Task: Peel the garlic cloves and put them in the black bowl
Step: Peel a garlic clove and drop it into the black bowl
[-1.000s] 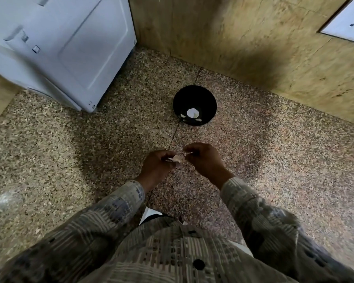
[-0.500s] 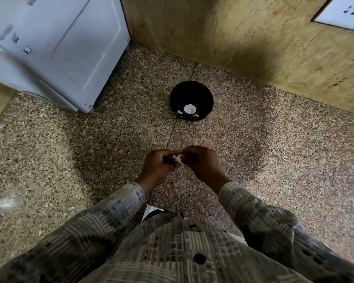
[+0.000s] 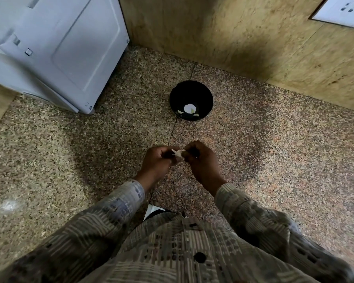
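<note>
A small pale garlic clove (image 3: 177, 154) with loose papery skin sits between my two hands, above the speckled stone counter. My left hand (image 3: 156, 163) pinches it from the left and my right hand (image 3: 200, 163) pinches it from the right, fingertips of both curled round it. Most of the clove is hidden by the fingers. Farther back stands the black bowl (image 3: 204, 97), holding a few pale peeled cloves (image 3: 189, 108) at its bottom. The bowl is about a hand's length beyond my hands.
A white appliance (image 3: 55, 50) fills the back left corner of the counter. A tan stone wall (image 3: 253, 37) runs behind the bowl, with a white socket plate (image 3: 343, 11) at the upper right. A seam in the counter (image 3: 172, 133) runs from the bowl toward me.
My two hands have closed together on the clove; a second ago they were slightly apart with skin stretched between them. The view has tipped a little, so the bowl appears higher.
</note>
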A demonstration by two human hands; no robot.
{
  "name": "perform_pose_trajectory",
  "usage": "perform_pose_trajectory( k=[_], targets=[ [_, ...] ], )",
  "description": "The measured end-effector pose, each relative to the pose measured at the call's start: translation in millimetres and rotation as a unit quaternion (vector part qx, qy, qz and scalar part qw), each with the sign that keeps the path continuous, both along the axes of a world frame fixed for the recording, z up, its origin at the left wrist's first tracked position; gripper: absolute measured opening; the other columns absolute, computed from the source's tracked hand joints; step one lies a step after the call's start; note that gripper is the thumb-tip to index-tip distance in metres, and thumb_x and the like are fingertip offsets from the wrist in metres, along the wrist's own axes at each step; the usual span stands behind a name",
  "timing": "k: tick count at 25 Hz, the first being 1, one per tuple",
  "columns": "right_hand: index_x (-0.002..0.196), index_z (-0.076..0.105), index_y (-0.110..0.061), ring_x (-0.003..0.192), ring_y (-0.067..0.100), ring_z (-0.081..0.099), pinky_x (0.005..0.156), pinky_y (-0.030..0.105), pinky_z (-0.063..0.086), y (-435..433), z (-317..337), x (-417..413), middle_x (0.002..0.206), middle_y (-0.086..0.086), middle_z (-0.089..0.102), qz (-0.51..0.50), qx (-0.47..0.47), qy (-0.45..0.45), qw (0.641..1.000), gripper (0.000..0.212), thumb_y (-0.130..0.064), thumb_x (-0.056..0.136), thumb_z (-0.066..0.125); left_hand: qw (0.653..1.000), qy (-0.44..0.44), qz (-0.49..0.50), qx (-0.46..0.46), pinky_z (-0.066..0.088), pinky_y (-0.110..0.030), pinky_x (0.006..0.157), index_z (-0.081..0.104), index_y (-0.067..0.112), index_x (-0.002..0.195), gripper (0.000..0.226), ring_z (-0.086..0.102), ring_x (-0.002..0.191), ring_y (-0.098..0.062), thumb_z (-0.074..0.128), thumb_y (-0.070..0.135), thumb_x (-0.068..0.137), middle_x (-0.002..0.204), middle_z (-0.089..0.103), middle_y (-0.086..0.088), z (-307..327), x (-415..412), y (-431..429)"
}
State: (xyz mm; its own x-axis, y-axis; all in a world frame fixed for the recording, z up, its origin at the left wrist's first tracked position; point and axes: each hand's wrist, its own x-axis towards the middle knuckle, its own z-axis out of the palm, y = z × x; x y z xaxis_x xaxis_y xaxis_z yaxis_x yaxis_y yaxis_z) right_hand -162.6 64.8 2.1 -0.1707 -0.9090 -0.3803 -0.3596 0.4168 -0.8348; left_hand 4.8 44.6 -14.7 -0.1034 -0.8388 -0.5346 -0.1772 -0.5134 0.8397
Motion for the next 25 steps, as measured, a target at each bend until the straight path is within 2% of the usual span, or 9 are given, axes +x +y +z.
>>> perform_pose_trajectory(
  k=[2, 4, 6, 8, 10, 13, 17, 20, 25],
  targets=[
    [0.101, 0.065, -0.016, 0.08, 0.018, 0.066, 0.069, 0.028, 0.059, -2, 2, 5, 0.092, 0.005, 0.073, -0.127, 0.046, -0.139, 0.981, 0.006, -0.012, 0.097, 0.068, 0.999, -0.02, -0.025, -0.005, 0.06, -0.035, 0.09, 0.078, 0.032, 0.096, 0.028, 0.074, 0.094, -0.01, 0.085, 0.012, 0.078, 0.095, 0.079, 0.008, 0, 0, -6],
    [0.1, 0.067, -0.013, 0.086, 0.024, 0.066, 0.083, 0.042, 0.061, -3, -1, -1, 0.092, 0.008, 0.071, -0.171, 0.087, -0.207, 0.959, 0.008, -0.005, 0.098, 0.064, 0.991, -0.102, -0.077, -0.039, 0.058, -0.02, 0.083, 0.076, 0.034, 0.096, 0.027, 0.07, 0.086, 0.0, 0.086, 0.017, 0.079, 0.092, 0.075, 0.018, 3, 5, -8],
    [0.096, 0.071, -0.013, 0.087, 0.026, 0.068, 0.091, 0.05, 0.059, -4, -8, -12, 0.092, 0.012, 0.074, -0.147, 0.13, -0.199, 0.96, 0.016, 0.001, 0.097, 0.064, 0.955, -0.249, -0.121, -0.109, 0.05, -0.011, 0.074, 0.077, 0.029, 0.103, 0.024, 0.068, 0.084, 0.0, 0.084, 0.022, 0.081, 0.095, 0.073, 0.018, 0, 18, -11],
    [0.091, 0.076, -0.014, 0.086, 0.029, 0.069, 0.093, 0.056, 0.058, -2, -19, -20, 0.095, 0.019, 0.077, -0.132, 0.151, -0.162, 0.966, 0.018, 0.003, 0.093, 0.069, 0.917, -0.347, -0.123, -0.151, 0.053, -0.02, 0.076, 0.078, 0.023, 0.105, 0.021, 0.07, 0.087, -0.01, 0.079, 0.022, 0.084, 0.1, 0.077, 0.006, -7, 32, -18],
    [0.09, 0.079, -0.015, 0.086, 0.028, 0.074, 0.09, 0.055, 0.06, -2, -28, -24, 0.092, 0.014, 0.079, -0.138, 0.168, -0.12, 0.969, 0.016, 0.0, 0.089, 0.075, 0.898, -0.387, -0.14, -0.156, 0.054, -0.029, 0.08, 0.077, 0.022, 0.105, 0.022, 0.069, 0.093, -0.019, 0.076, 0.023, 0.083, 0.101, 0.074, -0.002, -9, 39, -24],
    [0.09, 0.078, -0.02, 0.082, 0.025, 0.078, 0.08, 0.049, 0.064, -6, -38, -30, 0.083, 0.003, 0.079, -0.102, 0.18, -0.038, 0.978, 0.014, -0.007, 0.086, 0.08, 0.855, -0.43, -0.209, -0.2, 0.05, -0.036, 0.088, 0.07, 0.021, 0.121, 0.042, 0.057, 0.112, -0.027, 0.078, 0.02, 0.079, 0.119, 0.062, -0.006, -1, 32, -19],
    [0.093, 0.075, -0.018, 0.087, 0.023, 0.072, 0.086, 0.042, 0.06, -17, -39, -30, 0.091, 0.004, 0.077, 0.07, 0.153, 0.139, 0.976, 0.01, -0.023, 0.085, 0.077, 0.807, -0.386, -0.263, -0.362, 0.054, -0.039, 0.085, 0.068, 0.013, 0.126, 0.041, 0.058, 0.11, -0.029, 0.07, 0.01, 0.085, 0.12, 0.064, -0.008, 7, 3, 6],
    [0.085, 0.076, -0.019, 0.083, 0.021, 0.073, 0.083, 0.042, 0.062, -25, -40, -30, 0.086, 0.002, 0.077, 0.087, 0.164, 0.168, 0.968, 0.007, -0.025, 0.085, 0.077, 0.842, -0.342, -0.304, -0.285, 0.054, -0.041, 0.088, 0.067, 0.013, 0.124, 0.037, 0.06, 0.111, -0.03, 0.057, 0.025, 0.09, 0.122, 0.064, -0.009, -6, -22, 9],
    [0.077, 0.078, -0.022, 0.073, 0.014, 0.075, 0.08, 0.039, 0.064, -24, -42, -33, 0.072, -0.005, 0.076, 0.044, 0.17, 0.149, 0.973, 0.011, -0.032, 0.082, 0.079, 0.868, -0.308, -0.291, -0.259, 0.05, -0.036, 0.066, 0.078, 0.016, 0.086, 0.041, 0.064, 0.077, -0.025, 0.041, 0.035, 0.086, 0.083, 0.066, -0.004, -27, -37, -7]
  ],
)
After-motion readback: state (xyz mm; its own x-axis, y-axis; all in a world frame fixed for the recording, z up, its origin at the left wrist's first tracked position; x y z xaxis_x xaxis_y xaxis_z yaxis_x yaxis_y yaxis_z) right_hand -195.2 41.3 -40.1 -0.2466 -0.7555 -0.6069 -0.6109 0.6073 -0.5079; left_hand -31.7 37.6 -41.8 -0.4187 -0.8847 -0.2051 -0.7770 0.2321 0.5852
